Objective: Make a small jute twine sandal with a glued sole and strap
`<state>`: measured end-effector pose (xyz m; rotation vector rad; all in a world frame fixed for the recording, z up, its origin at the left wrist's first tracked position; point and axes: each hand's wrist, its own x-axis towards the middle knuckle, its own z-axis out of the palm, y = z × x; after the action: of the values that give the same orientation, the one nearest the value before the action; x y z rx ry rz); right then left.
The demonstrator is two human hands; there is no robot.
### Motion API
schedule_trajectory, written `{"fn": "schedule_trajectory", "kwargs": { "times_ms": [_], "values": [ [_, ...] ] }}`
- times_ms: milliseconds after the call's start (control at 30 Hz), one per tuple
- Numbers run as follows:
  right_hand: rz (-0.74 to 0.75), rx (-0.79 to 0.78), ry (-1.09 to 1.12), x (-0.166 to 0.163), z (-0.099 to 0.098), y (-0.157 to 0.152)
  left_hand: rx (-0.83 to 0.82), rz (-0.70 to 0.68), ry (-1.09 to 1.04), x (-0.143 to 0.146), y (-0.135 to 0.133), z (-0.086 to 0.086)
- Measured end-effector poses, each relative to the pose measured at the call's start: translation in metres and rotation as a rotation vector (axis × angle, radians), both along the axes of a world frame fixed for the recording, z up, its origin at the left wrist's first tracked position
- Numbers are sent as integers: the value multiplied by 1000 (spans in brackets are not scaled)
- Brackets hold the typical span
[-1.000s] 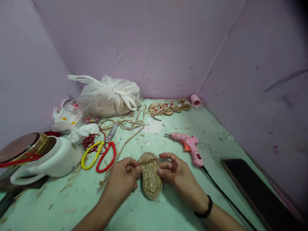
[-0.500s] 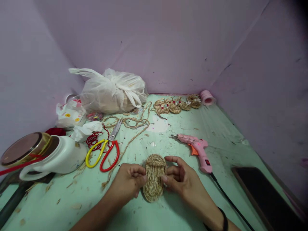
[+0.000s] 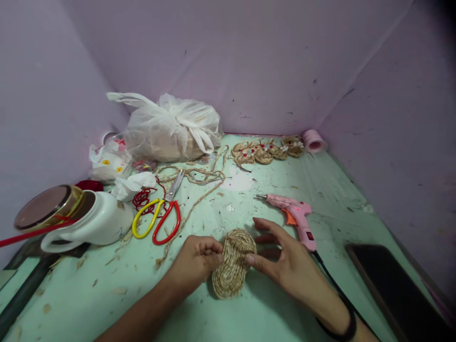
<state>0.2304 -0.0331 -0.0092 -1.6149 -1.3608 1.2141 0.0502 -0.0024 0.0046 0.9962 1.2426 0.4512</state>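
Note:
A small slipper of coiled straw rope is tilted a little to the right in front of me, with a band across its upper part. My left hand has its fingers curled and pinches the slipper's left edge between thumb and fingers. On the other side, my right hand has its fingers spread apart, the thumb touching the right edge. A pink glue gun lies beyond the right hand. Yellow-and-red-handled scissors rest to the left, beside a strand of straw rope.
Several small straw slippers with beads lie at the back near a pink spool. A knotted white plastic bag stands by the wall. At left are a white mug and a hammer; a phone is at right.
The slipper has turned slightly clockwise, its top end leaning right. My right hand's fingers have spread wider and come off the side. The whole view has shifted slightly.

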Motion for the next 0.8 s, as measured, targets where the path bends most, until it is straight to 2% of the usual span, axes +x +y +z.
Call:
{"fn": "schedule_trajectory", "kwargs": {
  "times_ms": [100,167,433,567,800],
  "values": [
    [74,2,278,-9,-1,-2,46,-68,15,-2,-2,-2],
    [94,-43,351,-16,-2,-4,75,-111,11,-2,-3,-3],
    [97,-153,340,-22,2,-3,129,-198,84,-3,-5,-2],
    [76,-161,349,-27,0,-6,173,-237,236,-4,-7,-2],
    [117,-151,264,-30,2,-9,176,-303,290,-3,-7,-1]
  ]
}}
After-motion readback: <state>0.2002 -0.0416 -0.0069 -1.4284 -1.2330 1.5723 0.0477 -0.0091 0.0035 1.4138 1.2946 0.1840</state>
